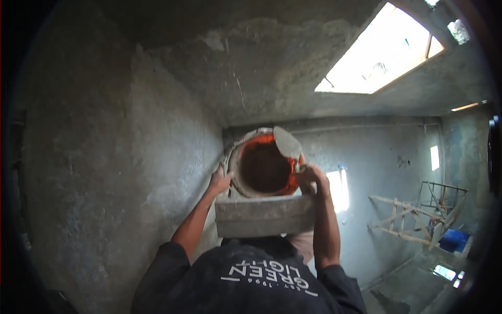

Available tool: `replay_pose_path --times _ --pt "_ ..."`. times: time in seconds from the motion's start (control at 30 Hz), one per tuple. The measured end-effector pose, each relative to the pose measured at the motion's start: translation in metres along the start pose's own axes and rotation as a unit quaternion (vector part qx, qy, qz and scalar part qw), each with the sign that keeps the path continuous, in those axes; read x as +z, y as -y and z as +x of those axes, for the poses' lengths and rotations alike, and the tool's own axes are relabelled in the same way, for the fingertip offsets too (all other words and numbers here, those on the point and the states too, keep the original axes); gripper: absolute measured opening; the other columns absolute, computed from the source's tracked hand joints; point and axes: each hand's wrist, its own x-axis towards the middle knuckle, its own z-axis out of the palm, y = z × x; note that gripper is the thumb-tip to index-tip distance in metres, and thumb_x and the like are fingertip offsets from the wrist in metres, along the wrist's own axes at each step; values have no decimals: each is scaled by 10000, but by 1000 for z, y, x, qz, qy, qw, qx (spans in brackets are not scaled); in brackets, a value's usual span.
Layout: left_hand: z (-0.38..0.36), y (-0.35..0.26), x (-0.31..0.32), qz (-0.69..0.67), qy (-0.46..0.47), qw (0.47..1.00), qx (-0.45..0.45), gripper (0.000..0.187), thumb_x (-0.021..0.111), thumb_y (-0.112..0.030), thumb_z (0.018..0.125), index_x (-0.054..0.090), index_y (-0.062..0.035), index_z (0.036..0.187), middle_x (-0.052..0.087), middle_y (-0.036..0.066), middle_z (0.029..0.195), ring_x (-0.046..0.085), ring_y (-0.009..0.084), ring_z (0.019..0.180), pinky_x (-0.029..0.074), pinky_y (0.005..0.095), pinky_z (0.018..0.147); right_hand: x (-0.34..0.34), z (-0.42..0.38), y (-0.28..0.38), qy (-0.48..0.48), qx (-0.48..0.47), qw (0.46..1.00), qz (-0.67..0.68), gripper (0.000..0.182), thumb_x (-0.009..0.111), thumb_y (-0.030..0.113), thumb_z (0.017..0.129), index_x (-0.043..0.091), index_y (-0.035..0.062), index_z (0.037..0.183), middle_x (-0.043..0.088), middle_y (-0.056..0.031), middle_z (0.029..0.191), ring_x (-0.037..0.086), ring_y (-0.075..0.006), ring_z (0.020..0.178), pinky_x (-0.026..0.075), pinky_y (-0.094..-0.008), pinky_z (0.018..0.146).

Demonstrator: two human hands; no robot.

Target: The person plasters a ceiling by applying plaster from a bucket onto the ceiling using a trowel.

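A round bucket, orange inside and crusted with grey mortar, is in front of my chest. Its inside looks dark, and I cannot make out how full it is. My left hand grips the bucket's left rim, thumb on the near side. On the opposite side, my right hand is closed around the handle of a trowel. The trowel's grey, mortar-coated blade lies over the far right part of the rim. Whether my right fingers also press on the bucket is hidden.
A grey, board-like ledge lies between the bucket and my body. Rough plastered wall rises close on the left. A wooden trestle or scaffold and a blue object stand low at right. A bright opening is overhead.
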Motion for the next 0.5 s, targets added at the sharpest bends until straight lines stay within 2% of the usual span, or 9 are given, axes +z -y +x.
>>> replay_pose_path --times 0.03,0.1,0.13,0.27,0.3,0.37,0.4,0.43,0.5 --pt "-4 -8 -6 -1 26 1000 -16 754 634 -399 819 365 83 1334 405 317 1350 367 401 1299 289 410 1084 -34 18 42 181 96 971 -126 453 693 446 741 658 99 1030 680 -136 936 659 -282 861 515 -376 733" --pt "-7 -45 -27 7 57 997 -41 728 643 -380 811 389 77 1318 437 308 1325 403 394 1273 317 407 1067 -37 21 41 177 36 979 -92 475 666 480 755 654 91 1027 677 -140 971 656 -280 889 513 -372 747" --pt "-16 -53 -38 23 89 993 -68 703 652 -362 803 413 71 1301 469 298 1301 438 387 1248 345 405 1051 -59 25 91 261 174 941 -128 702 670 588 730 593 77 1205 585 -145 1238 568 -257 1131 442 -358 952" --pt "-19 -64 -47 1 108 991 -77 662 659 -341 792 446 60 1274 514 284 1255 486 373 1205 387 403 1018 -73 20 115 271 194 934 -127 697 654 583 744 587 75 1218 595 -145 1222 577 -253 1124 451 -349 941" --pt "-18 -62 -46 10 110 992 -62 661 660 -337 791 447 56 1278 513 281 1259 487 370 1205 388 401 1019 -68 20 103 274 195 933 -128 697 654 583 744 587 75 1218 595 -145 1222 577 -253 1124 451 -349 941" --pt "-16 -57 -46 28 115 992 -32 658 662 -330 788 449 46 1284 510 273 1266 489 365 1205 389 398 1021 -62 17 95 214 185 952 -114 634 649 540 763 603 73 1190 616 -146 1186 607 -248 1071 476 -348 889" --pt "-13 -57 -47 9 153 987 -52 684 661 -340 790 431 47 1304 482 268 1303 464 363 1231 369 389 1041 -68 20 90 255 151 951 -86 556 651 475 784 622 60 1154 648 -124 1122 631 -230 997 495 -339 828" --pt "-12 -51 -44 6 151 987 -52 684 661 -340 790 431 47 1304 482 268 1303 464 363 1231 369 389 1041 -69 19 87 256 149 951 -90 556 651 475 784 622 60 1154 648 -124 1122 631 -230 997 495 -339 828" --pt "-4 -33 -28 3 123 992 -11 720 662 -355 789 404 47 1327 452 260 1337 427 358 1265 342 380 1063 -71 17 77 221 199 951 87 486 647 419 804 630 37 1103 666 -88 1010 629 -189 921 497 -309 786"
